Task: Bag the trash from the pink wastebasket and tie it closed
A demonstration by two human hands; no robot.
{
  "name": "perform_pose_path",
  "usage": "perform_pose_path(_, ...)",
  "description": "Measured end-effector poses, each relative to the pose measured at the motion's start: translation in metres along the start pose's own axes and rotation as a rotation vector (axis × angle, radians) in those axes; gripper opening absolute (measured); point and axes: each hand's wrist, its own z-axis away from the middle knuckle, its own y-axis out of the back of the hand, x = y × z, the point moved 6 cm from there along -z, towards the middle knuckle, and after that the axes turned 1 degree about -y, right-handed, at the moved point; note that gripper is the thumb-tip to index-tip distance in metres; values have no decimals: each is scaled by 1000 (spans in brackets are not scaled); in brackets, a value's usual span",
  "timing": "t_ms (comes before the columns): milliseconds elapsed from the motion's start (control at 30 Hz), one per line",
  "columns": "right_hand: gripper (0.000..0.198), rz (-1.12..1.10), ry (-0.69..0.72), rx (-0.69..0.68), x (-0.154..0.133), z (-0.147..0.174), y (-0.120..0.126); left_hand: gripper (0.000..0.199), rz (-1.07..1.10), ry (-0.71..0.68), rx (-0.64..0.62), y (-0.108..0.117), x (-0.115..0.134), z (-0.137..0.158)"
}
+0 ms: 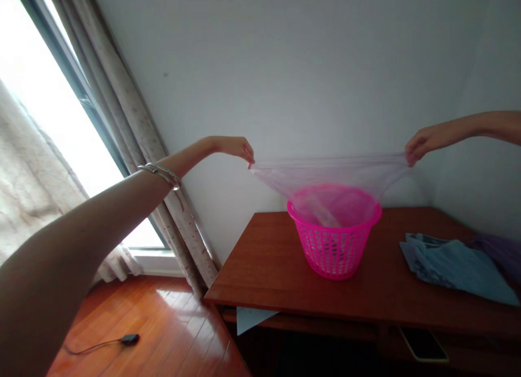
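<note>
A pink plastic basket (334, 252) with a slatted wall stands upright on the brown wooden desk. Above it, a thin see-through plastic bag (325, 170) is stretched sideways, its lower part hanging inside the basket. My left hand (240, 149), the arm wearing silver bangles, pinches the bag's left top corner. At the right, my right hand (421, 144) is closed on the opposite top corner. Both hands are higher than the basket rim and out to its sides. Something pale shows through the film inside the basket; its kind is unclear.
Folded blue clothing (459, 265) lies on the desk (260, 263) at the right, beside a purple cloth (499, 252). A phone (423, 344) rests on the shelf below; a sheet of paper (252, 318) sticks out there. A black plug (130, 339) with cable lies on the floor near the curtain (122, 105).
</note>
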Motion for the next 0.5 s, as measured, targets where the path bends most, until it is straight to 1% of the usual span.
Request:
perform_pose_path(67, 10, 155, 29, -276, 2, -5, -13, 20, -108, 12, 28, 4, -3, -3)
perform_pose_path(100, 11, 217, 56, -325, 1, -7, -14, 22, -145, 16, 62, 7, -4, -3)
perform_pose_path(233, 12, 330, 170, -133, -13, -13, 5, 25, -191, 30, 233, 22, -7, -1)
perform_pose_path(300, 15, 374, 194, -58, -20, -10, 16, 21, -135, 27, 321, 30, -8, 2)
perform_pose_path(367, 16, 386, 184, 30, -21, -3, 28, 16, -26, 18, 406, 37, -13, 7)
perform_pose_path(433, 15, 308, 167, 173, -12, 10, 39, 16, 109, 6, 515, 40, -23, 15)
perform_pose_path(500, 18, 50, 181, 343, 11, 28, 41, 23, 259, -5, 699, 34, -40, 29)
